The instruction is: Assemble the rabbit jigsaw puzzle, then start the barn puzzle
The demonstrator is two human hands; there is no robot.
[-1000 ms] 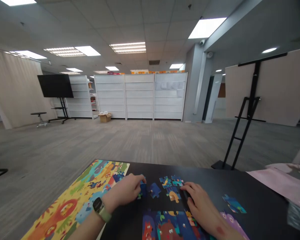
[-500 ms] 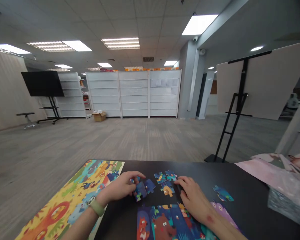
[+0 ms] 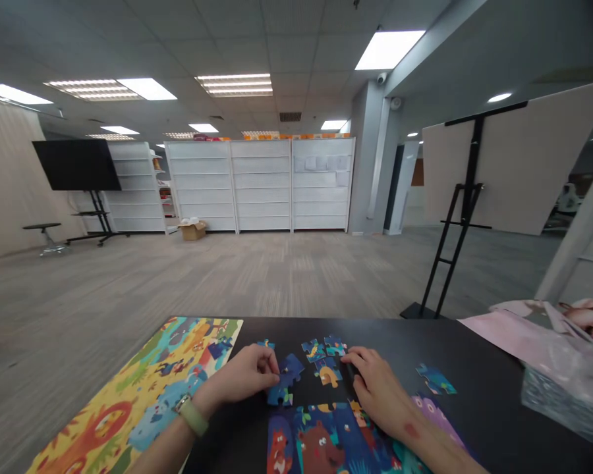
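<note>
My left hand (image 3: 244, 377), with a green watch on the wrist, pinches a dark blue puzzle piece (image 3: 286, 372) on the black table (image 3: 479, 411). My right hand (image 3: 378, 392) lies palm down, fingers bent over the table beside a cluster of loose blue pieces (image 3: 323, 359); whether it holds anything is hidden. A partly joined puzzle (image 3: 326, 441) with a bear and a fox lies at the near edge. One loose teal piece (image 3: 435, 380) sits to the right.
A colourful picture sheet (image 3: 143, 395) with a lion lies on the table's left side. A pink bag (image 3: 538, 336) and a clear plastic box (image 3: 568, 395) sit at the right. Beyond are grey floor, a black easel stand (image 3: 449, 243), white shelving and a TV on a stand.
My left hand has drawn the blue piece nearer, toward the joined puzzle. My right hand has shifted slightly left. The camera has turned a little rightward.
</note>
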